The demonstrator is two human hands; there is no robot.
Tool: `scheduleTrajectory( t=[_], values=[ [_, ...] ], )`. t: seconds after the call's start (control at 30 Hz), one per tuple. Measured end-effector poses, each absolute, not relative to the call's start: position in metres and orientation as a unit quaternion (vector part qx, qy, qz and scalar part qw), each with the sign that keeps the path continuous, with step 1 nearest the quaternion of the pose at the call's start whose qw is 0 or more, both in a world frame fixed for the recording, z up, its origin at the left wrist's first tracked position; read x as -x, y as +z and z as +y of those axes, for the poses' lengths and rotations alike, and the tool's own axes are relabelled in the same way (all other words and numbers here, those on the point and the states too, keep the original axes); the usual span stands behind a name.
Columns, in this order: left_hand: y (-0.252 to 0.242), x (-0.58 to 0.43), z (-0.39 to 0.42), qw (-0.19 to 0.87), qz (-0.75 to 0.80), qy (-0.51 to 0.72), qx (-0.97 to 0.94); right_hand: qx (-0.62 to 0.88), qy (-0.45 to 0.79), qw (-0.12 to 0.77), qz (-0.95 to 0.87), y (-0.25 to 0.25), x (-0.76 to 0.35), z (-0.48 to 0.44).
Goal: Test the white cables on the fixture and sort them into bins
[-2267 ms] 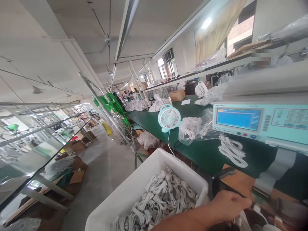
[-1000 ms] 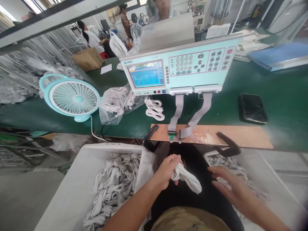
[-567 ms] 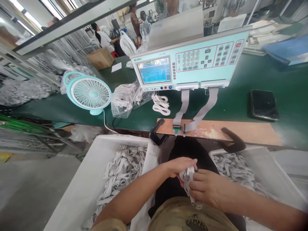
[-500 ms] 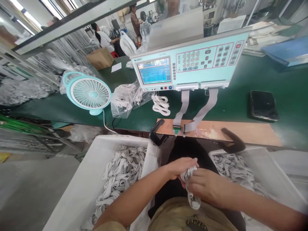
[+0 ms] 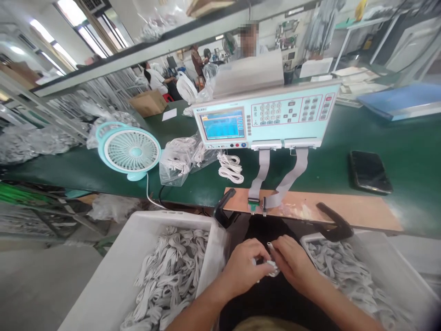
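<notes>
My left hand (image 5: 243,270) and my right hand (image 5: 292,260) meet over my lap, both closed on one coiled white cable (image 5: 271,265) that is mostly hidden between the fingers. A white bin (image 5: 113,276) full of coiled white cables stands at my left. A second white bin (image 5: 386,262) with more coils stands at my right. Ahead, a wooden board (image 5: 344,212) carries small connectors (image 5: 257,204) on grey ribbon cables from a pale blue tester (image 5: 265,117).
On the green bench (image 5: 406,147) stand a pale blue desk fan (image 5: 128,150), a plastic bag of white cables (image 5: 181,158), a loose cable coil (image 5: 230,168) and a black phone (image 5: 370,171). Black clamps (image 5: 334,221) hold the board. Other people work at the far benches.
The view swung from the left aisle to the tester. My left hand brought a cable coil from the left bin to my lap, and my right hand joined it there.
</notes>
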State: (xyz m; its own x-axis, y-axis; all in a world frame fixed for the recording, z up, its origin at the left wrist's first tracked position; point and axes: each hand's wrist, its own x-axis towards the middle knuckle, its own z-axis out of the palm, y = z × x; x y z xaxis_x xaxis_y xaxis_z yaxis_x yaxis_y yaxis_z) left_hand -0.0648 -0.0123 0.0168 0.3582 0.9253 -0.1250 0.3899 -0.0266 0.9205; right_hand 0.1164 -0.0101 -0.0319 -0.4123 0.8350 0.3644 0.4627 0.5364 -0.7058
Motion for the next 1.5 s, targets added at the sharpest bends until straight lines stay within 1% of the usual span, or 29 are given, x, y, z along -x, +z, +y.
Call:
scheduleTrajectory(
  t=[0.03, 0.13, 0.23, 0.33, 0.43, 0.5, 0.6, 0.7, 0.83, 0.93, 1.1, 1.17, 1.23, 1.3, 1.43, 1.5],
  values=[
    [0.015, 0.064, -0.008, 0.506, 0.512, 0.262, -0.642, 0.412, 0.259, 0.373, -0.790, -0.032, -0.115, -0.005],
    [0.008, 0.063, 0.007, 0.599, 0.536, 0.228, -0.549, 0.438, 0.278, 0.417, -0.746, -0.036, -0.110, 0.009],
    [0.003, 0.062, 0.019, 0.665, 0.507, 0.252, -0.487, 0.468, 0.340, 0.443, -0.685, -0.043, -0.104, 0.022],
    [0.000, 0.061, 0.026, 0.716, 0.477, 0.272, -0.431, 0.496, 0.419, 0.449, -0.614, -0.049, -0.098, 0.031],
    [-0.006, 0.063, 0.029, 0.773, 0.453, 0.296, -0.333, 0.506, 0.464, 0.455, -0.567, -0.047, -0.092, 0.035],
    [-0.011, 0.064, 0.030, 0.792, 0.441, 0.322, -0.273, 0.503, 0.477, 0.463, -0.552, -0.043, -0.089, 0.036],
    [-0.016, 0.066, 0.031, 0.797, 0.430, 0.354, -0.232, 0.505, 0.485, 0.477, -0.531, -0.039, -0.086, 0.036],
    [-0.016, 0.071, 0.031, 0.804, 0.409, 0.364, -0.230, 0.511, 0.498, 0.484, -0.507, -0.035, -0.085, 0.035],
    [-0.011, 0.077, 0.029, 0.816, 0.379, 0.360, -0.246, 0.511, 0.559, 0.468, -0.455, -0.028, -0.084, 0.036],
    [-0.009, 0.075, 0.028, 0.786, 0.411, 0.363, -0.285, 0.519, 0.587, 0.465, -0.412, -0.023, -0.083, 0.037],
    [-0.011, 0.068, 0.031, 0.646, 0.539, 0.353, -0.409, 0.503, 0.641, 0.470, -0.340, -0.023, -0.077, 0.039],
    [-0.012, 0.068, 0.034, 0.602, 0.558, 0.330, -0.466, 0.489, 0.663, 0.483, -0.296, -0.023, -0.074, 0.040],
    [-0.013, 0.068, 0.036, 0.582, 0.557, 0.320, -0.499, 0.475, 0.676, 0.498, -0.263, -0.024, -0.072, 0.040],
    [-0.015, 0.067, 0.037, 0.559, 0.560, 0.343, -0.506, 0.462, 0.684, 0.502, -0.259, -0.025, -0.071, 0.040],
    [-0.023, 0.061, 0.040, 0.481, 0.564, 0.441, -0.507, 0.460, 0.673, 0.503, -0.287, -0.029, -0.073, 0.041],
    [-0.027, 0.059, 0.042, 0.475, 0.561, 0.461, -0.497, 0.466, 0.663, 0.504, -0.299, -0.032, -0.075, 0.042]
  ],
)
